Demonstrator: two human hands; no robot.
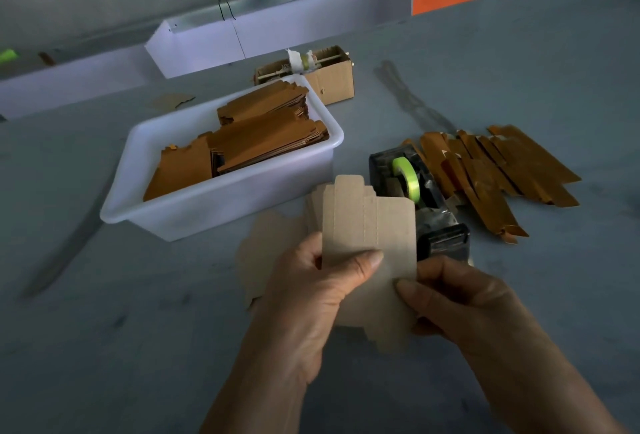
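Above grey table (138,329), left hand (311,302) and right hand (460,305) fingers (363,260) pinch cardboard blank (370,236) between them

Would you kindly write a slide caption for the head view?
Left hand and right hand hold a cardboard blank over the table, beside a tape dispenser and a white tub.

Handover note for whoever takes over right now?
Left hand holds the cardboard blank, thumb across its face; right hand pinches its lower right edge. It looks flat, no tape seen.
Tape dispenser stands just behind it; stacked blanks fill the white tub, a loose blank lies under the hands.
Folded pieces piled right of the dispenser, likely done.
Left: fold and tape this one, then the tub's stock.
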